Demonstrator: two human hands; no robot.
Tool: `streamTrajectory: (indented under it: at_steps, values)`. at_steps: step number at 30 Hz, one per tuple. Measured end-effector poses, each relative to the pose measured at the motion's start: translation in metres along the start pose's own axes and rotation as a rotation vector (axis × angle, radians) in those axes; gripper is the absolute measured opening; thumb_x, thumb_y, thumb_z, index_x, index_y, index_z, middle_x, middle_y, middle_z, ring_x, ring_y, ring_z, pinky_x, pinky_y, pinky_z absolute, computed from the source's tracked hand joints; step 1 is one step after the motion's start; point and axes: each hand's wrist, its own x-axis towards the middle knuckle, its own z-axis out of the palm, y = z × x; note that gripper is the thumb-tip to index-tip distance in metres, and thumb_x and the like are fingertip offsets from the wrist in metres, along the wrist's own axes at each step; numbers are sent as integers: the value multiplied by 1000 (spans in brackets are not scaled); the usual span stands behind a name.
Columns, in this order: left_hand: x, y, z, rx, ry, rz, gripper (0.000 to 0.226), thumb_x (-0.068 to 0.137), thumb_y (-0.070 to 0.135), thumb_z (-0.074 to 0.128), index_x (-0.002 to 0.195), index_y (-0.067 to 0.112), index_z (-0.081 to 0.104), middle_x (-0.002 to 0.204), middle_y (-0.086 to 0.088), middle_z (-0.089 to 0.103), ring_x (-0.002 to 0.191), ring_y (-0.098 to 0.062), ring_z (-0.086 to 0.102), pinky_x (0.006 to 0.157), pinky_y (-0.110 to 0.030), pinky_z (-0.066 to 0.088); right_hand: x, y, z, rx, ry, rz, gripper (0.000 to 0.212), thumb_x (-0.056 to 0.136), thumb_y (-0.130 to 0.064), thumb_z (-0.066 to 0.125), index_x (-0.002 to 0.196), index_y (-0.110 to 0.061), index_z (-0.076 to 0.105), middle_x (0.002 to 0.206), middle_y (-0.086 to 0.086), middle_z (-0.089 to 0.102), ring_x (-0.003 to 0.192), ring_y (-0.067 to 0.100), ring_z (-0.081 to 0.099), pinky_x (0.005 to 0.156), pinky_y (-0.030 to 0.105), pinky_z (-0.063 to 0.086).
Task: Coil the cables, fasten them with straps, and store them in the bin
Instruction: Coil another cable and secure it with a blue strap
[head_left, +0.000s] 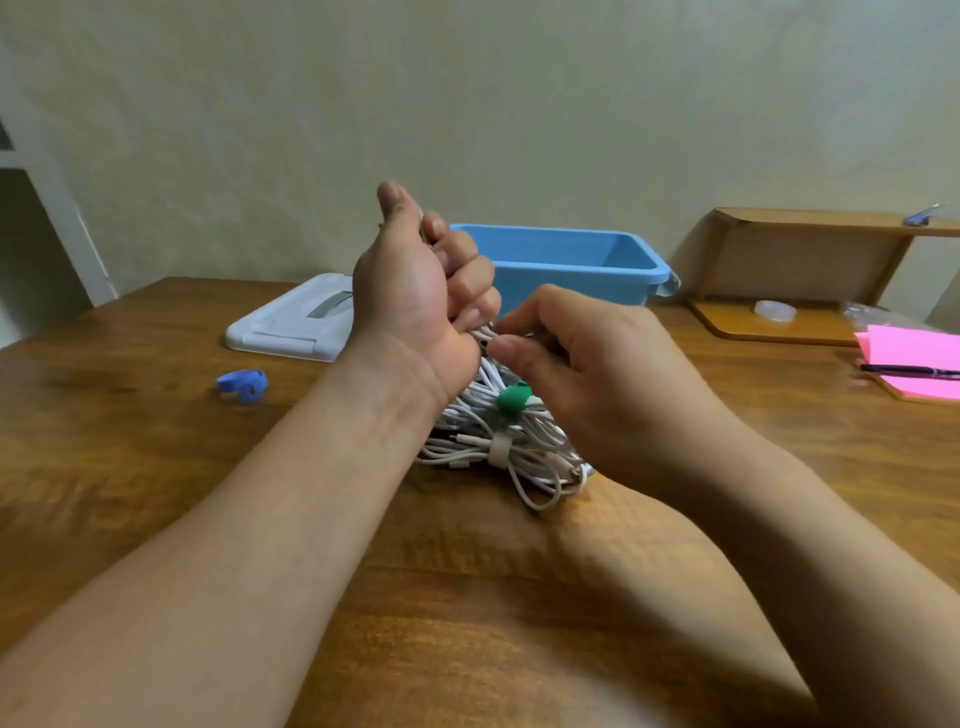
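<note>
While left fingers (470, 275) clench, white cables (493, 441) hang below them.

Two bare forearms (291, 519), bare hands (410, 296)

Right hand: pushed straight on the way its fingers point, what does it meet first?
The left hand, gripping the white cables just ahead of the right hand; they look nearly touching, though depth is unclear.

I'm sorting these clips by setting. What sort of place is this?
Likely a home desk or study corner: a wooden table against a plain wall, a small wooden shelf, pink paper with a pen, and a blue bin behind the cables.
</note>
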Motion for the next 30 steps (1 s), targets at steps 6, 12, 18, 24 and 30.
streamTrajectory:
  at_steps: [6,12,18,24,30]
  values:
    - [11,13,-10,73,-31,-29,48,112,57,31,78,24,40,53,8,24,37,-7,16,34,-19,13,6,15,-18,317,-53,161,9,101,-26,72,93,-23,72,78,-8,74,64,4,63,63,21,48]
    - [-9,-11,2,509,-279,-160,49,110,58,34,78,22,44,59,2,40,44,-10,26,39,-17,15,9,18,-31,725,66,138,19,91,-7,78,96,-6,60,71,9,74,59,15,69,53,25,53]
    - [-23,-19,7,698,-357,-200,54,110,56,39,83,15,64,60,0,59,47,-13,52,48,-21,36,2,16,-30,298,-14,-11,15,87,-14,86,89,-9,73,75,-6,79,70,3,76,66,16,55]
    - [-23,-16,5,783,-423,-144,59,113,53,32,87,9,61,57,-7,48,34,-16,34,35,-22,27,2,12,-26,45,99,-55,37,79,-30,90,91,-15,59,78,-12,62,72,-5,58,65,11,44]
    - [-32,-13,5,1016,-570,-138,70,105,70,24,95,15,65,54,-9,54,36,-15,36,39,-24,24,2,20,-28,149,93,30,73,75,-38,93,130,-26,46,97,-10,58,84,-4,62,71,13,51]
